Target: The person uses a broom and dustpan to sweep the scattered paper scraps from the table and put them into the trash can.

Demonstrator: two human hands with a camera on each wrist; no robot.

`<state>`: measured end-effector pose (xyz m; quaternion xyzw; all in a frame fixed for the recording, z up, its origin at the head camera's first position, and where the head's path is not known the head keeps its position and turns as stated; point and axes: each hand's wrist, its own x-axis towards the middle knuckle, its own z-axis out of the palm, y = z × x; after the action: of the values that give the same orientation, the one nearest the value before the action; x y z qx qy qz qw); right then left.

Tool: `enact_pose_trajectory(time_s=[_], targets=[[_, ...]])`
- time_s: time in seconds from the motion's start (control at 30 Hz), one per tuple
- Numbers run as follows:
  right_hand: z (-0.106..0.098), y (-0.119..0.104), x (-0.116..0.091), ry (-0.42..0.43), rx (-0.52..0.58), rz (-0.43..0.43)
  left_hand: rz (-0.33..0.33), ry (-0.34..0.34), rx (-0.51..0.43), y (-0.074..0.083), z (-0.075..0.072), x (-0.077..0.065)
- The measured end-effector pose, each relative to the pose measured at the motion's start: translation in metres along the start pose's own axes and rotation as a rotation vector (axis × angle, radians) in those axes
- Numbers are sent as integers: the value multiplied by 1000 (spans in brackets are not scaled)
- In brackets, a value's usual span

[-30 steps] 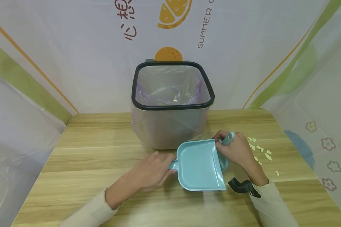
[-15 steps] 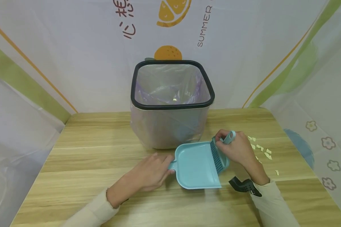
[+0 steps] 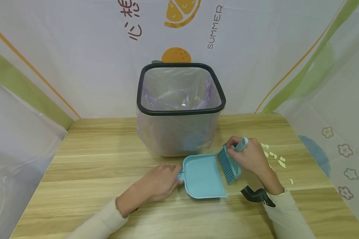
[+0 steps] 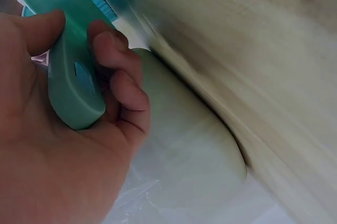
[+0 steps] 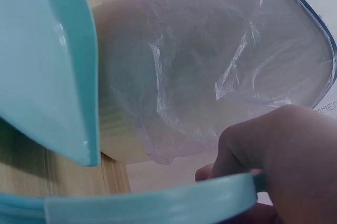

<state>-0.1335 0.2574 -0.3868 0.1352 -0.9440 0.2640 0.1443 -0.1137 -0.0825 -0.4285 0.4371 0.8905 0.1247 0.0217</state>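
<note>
The left hand (image 3: 160, 182) has its fingers curled round the pan's stub handle, thumb opposite. The right hand (image 3: 246, 156) pinches the brush (image 3: 229, 167) between thumb and fingers.

Taking the pan (image 3: 204, 177) as centre of the clock, with 12 away from the person, its lip faces 3 o'clock, a narrow gap from the bristles. A shadow shows beneath it; I cannot tell whether the lip meets the table (image 3: 107, 147) all along. If it rides high, scraps (image 3: 282, 164) could slip underneath.

Those scraps lie between 2 and 3 o'clock, past the right hand, so the brush stands between them and the pan. A stroke from here would probably catch nothing, and springy bristles might flick light bits away. The right wrist is near them and could scatter some.

The bin (image 3: 179, 113) stands at 11 to 12, very near the pan; turning carelessly, the pan's rear corner might knock it.
</note>
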Motion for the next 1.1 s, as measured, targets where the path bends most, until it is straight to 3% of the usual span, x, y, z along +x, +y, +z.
enact_pose_trajectory(time_s=[0.67,1.1], targets=[[0,-1,0,-3,4,-10,-30,-47,59,0,4,6],[-2,-2,0,-13,16,6,-34,-38,22,-4,7,8]])
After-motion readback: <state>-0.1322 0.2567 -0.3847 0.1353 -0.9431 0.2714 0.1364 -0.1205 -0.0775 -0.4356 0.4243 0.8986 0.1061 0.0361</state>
